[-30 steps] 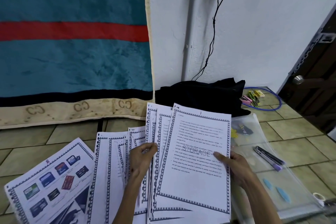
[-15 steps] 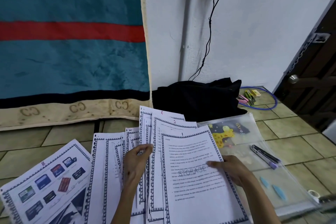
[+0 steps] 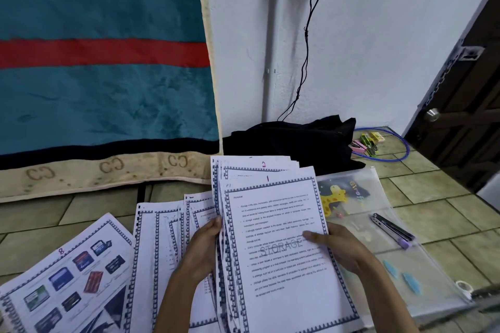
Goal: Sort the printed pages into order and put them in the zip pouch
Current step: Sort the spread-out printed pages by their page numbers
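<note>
while page 8 (image 3: 67, 276) is lying loose on the tiles at left, the left hand (image 3: 201, 250) and right hand (image 3: 341, 247) are pinching the stack of pages (image 3: 273, 227), long axis pointing away, beside the zip pouch (image 3: 378, 230).

top page (image 3: 281, 251) – "STORAGE", "1", picture page (image 3: 67, 278) – "8", blanket (image 3: 108, 167) – "CC"
</note>
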Demonstrator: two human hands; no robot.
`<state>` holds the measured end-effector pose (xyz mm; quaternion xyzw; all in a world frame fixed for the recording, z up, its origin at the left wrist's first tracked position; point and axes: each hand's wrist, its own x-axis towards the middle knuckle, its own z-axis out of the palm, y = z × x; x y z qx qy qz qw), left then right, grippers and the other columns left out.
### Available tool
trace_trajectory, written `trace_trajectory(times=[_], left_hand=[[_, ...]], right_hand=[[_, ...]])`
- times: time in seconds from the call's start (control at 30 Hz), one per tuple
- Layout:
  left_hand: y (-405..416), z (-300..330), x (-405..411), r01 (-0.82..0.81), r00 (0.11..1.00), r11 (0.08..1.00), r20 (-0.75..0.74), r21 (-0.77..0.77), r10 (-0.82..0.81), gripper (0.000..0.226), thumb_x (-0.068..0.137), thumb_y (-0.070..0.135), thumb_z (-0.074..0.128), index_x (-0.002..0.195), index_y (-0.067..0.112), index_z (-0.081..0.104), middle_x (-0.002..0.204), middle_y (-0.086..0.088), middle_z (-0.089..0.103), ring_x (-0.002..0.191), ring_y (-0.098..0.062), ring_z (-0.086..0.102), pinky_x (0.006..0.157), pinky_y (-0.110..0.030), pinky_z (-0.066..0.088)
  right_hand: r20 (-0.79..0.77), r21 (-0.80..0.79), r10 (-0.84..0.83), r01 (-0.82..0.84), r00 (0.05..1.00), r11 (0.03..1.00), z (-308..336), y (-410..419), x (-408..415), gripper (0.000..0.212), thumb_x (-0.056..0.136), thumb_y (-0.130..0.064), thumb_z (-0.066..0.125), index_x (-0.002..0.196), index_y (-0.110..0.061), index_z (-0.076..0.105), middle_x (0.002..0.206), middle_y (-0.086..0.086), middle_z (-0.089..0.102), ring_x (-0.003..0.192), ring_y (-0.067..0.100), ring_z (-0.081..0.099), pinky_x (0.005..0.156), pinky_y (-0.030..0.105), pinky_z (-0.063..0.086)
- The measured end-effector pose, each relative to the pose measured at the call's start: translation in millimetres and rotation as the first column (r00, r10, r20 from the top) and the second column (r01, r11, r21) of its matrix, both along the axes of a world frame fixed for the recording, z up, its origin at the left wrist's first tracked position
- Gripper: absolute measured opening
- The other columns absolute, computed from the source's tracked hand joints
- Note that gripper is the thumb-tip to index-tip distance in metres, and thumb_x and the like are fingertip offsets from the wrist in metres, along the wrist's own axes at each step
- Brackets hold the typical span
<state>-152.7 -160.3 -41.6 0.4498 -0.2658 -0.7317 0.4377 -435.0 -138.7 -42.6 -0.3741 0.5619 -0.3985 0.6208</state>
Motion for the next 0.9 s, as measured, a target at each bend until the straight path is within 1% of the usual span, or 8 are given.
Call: trace_trajectory(times=[0.13, 0.33, 0.4, 0.47, 0.6, 0.73, 0.8, 0.9], left_hand=[[0, 2, 0, 0.013, 1.0, 0.999, -0.008, -0.052, -0.014, 0.03, 0.099, 0.02, 0.039, 0.113, 0.011, 0.063, 0.111, -0.01, 0.07, 0.101, -0.025, 0.067, 0.086, -0.04, 0.052], [0, 0, 0, -0.139, 0.955, 0.969, 0.233, -0.204, 0.186, 0.022, 0.096, 0.016, 0.047, 0.098, 0.011, 0.068, 0.096, -0.009, 0.074, 0.093, -0.026, 0.067, 0.086, -0.04, 0.054], [0, 0, -2, -0.162, 0.898, 0.94, 0.35, -0.301, 0.267, 0.018, 0.095, 0.014, 0.05, 0.088, 0.018, 0.066, 0.087, 0.0, 0.071, 0.088, -0.019, 0.064, 0.083, -0.031, 0.052], [-1, 0, -4, -0.167, 0.852, 0.921, 0.419, -0.352, 0.314, 0.017, 0.094, 0.012, 0.052, 0.084, 0.024, 0.061, 0.087, 0.008, 0.065, 0.087, -0.009, 0.059, 0.083, -0.022, 0.047], [-5, -3, -4, -0.217, 0.798, 0.9, 0.462, -0.378, 0.386, 0.011, 0.095, 0.013, 0.049, 0.099, 0.008, 0.058, 0.094, -0.003, 0.06, 0.1, -0.021, 0.054, 0.088, -0.03, 0.04], [-6, -1, -2, -0.219, 0.781, 0.884, 0.469, -0.412, 0.413, 0.017, 0.096, 0.015, 0.046, 0.105, 0.004, 0.056, 0.096, -0.004, 0.059, 0.1, -0.018, 0.051, 0.088, -0.027, 0.037], [-7, -1, -2, -0.223, 0.773, 0.882, 0.476, -0.416, 0.42, 0.014, 0.096, 0.016, 0.045, 0.101, 0.006, 0.054, 0.092, -0.002, 0.059, 0.097, -0.018, 0.051, 0.085, -0.026, 0.035], [-9, -6, -1, -0.229, 0.767, 0.883, 0.483, -0.41, 0.423, 0.015, 0.097, 0.016, 0.046, 0.101, 0.005, 0.055, 0.099, -0.009, 0.059, 0.098, -0.02, 0.052, 0.084, -0.028, 0.036]], right_hand=[[0.063, -0.084, -0.052, 0.057, 0.997, 0.995, 2, -2, 4, 0.068, 0.051, -0.029, 0.088, 0.11, -0.005, 0.065, 0.104, 0.009, 0.073, 0.097, 0.026, 0.07, 0.071, 0.028, 0.058], [-0.012, -0.202, -0.228, 0.221, 0.973, 0.954, 2, -10, 7, 0.039, 0.072, 0.001, 0.074, 0.11, -0.004, 0.063, 0.099, 0.012, 0.073, 0.086, 0.023, 0.072, 0.073, 0.032, 0.059], [-0.015, -0.248, -0.295, 0.282, 0.955, 0.927, 2, -10, 8, 0.036, 0.073, 0.007, 0.072, 0.106, -0.006, 0.063, 0.093, 0.009, 0.074, 0.076, 0.018, 0.072, 0.069, 0.029, 0.06], [-0.06, -0.3, -0.347, 0.315, 0.936, 0.901, 1, -9, 10, 0.026, 0.075, 0.005, 0.071, 0.099, -0.005, 0.068, 0.091, 0.009, 0.074, 0.07, 0.014, 0.071, 0.063, 0.023, 0.059], [-0.049, -0.346, -0.474, 0.43, 0.879, 0.834, -2, -6, 5, 0.025, 0.077, -0.003, 0.072, 0.102, 0.001, 0.068, 0.094, 0.017, 0.071, 0.073, 0.018, 0.068, 0.065, 0.023, 0.058], [0.016, -0.36, -0.429, 0.405, 0.903, 0.84, -3, 1, -7, 0.026, 0.076, -0.007, 0.073, 0.1, -0.001, 0.067, 0.086, 0.003, 0.075, 0.072, 0.011, 0.071, 0.059, 0.018, 0.057], [0.063, -0.343, -0.362, 0.36, 0.93, 0.867, -6, 3, -15, 0.044, 0.062, -0.025, 0.084, 0.098, -0.005, 0.068, 0.085, 0.0, 0.076, 0.081, 0.018, 0.072, 0.061, 0.019, 0.057], [0.066, -0.29, -0.326, 0.33, 0.943, 0.898, -9, 4, -16, 0.027, 0.064, -0.006, 0.08, 0.089, -0.003, 0.07, 0.077, -0.002, 0.076, 0.086, 0.028, 0.068, 0.059, 0.016, 0.055]])
